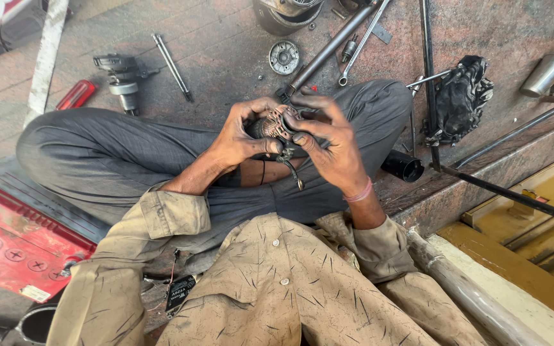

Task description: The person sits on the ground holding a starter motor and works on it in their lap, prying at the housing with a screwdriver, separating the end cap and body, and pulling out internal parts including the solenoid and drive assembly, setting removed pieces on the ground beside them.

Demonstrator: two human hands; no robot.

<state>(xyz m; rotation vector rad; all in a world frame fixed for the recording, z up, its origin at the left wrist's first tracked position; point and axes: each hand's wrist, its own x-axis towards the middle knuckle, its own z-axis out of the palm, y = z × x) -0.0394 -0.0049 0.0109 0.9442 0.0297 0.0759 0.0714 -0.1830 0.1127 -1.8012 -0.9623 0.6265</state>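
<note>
I sit cross-legged on a stone floor and hold a small, greasy round motor part (273,126) with copper windings above my lap. My left hand (242,136) grips it from the left, thumb pressed on its front. My right hand (329,144) closes over it from the right, fingers curled across the top. A short dark wire with a metal end (294,174) hangs from the part below my hands.
On the floor ahead lie a round metal disc (284,57), a long spanner (360,42), a thin rod (172,66), a dark motor piece (123,80) and a red-handled tool (76,95). A black rag (460,99) hangs right; a red battery (14,240) sits left.
</note>
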